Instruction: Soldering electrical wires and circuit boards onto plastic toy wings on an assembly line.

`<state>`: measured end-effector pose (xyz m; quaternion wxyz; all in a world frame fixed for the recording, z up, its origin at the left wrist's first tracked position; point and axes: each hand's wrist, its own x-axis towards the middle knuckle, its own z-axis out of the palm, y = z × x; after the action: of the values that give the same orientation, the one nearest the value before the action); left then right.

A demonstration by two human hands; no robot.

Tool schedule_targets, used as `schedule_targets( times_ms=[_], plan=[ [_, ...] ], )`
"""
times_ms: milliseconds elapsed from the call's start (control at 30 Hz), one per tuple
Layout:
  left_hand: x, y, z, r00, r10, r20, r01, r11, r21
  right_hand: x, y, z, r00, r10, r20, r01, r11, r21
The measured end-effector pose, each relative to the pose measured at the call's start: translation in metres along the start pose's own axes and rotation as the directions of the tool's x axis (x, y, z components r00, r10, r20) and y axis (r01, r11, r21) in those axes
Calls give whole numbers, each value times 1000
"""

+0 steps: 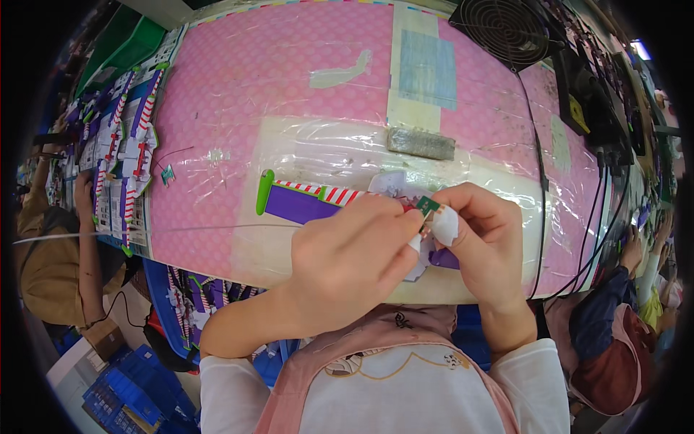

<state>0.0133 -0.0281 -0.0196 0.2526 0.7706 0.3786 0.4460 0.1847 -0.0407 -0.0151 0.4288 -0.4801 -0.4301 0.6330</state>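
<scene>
A small green circuit board (428, 206) is held up between my hands over the bench, pinched in the closed fingers of my right hand (486, 239). White covers show at fingertips of both hands. My left hand (350, 253) is closed right beside the board; what its fingers grip is hidden. Under my hands lies a purple toy part (303, 204) with red-and-white stripes and a green end, partly covered by my left hand. White pieces (390, 184) are next to it. A thin grey strand (217, 228) runs from the far left toward my left hand.
A grey block (421, 143) rests beyond my hands. A black fan (504, 32) and dark cables (536, 145) occupy the right. Several striped toy parts (137, 145) line the left edge, near another small wired board (168, 175). A blue bin (160, 289) is below; co-workers sit on both sides.
</scene>
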Motion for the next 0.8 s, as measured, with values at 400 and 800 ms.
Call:
schedule_targets(
  times_ms=[400, 800],
  plan=[
    [38, -21, 14, 915, 94, 391, -282, 843, 457, 95, -34, -29, 962, 162, 221, 98, 549, -830],
    [50, -23, -32, 889, -420, 183, 437, 897, -64, 85, -41, -213, 747, -37, -664, 426, 793, 435]
  ],
)
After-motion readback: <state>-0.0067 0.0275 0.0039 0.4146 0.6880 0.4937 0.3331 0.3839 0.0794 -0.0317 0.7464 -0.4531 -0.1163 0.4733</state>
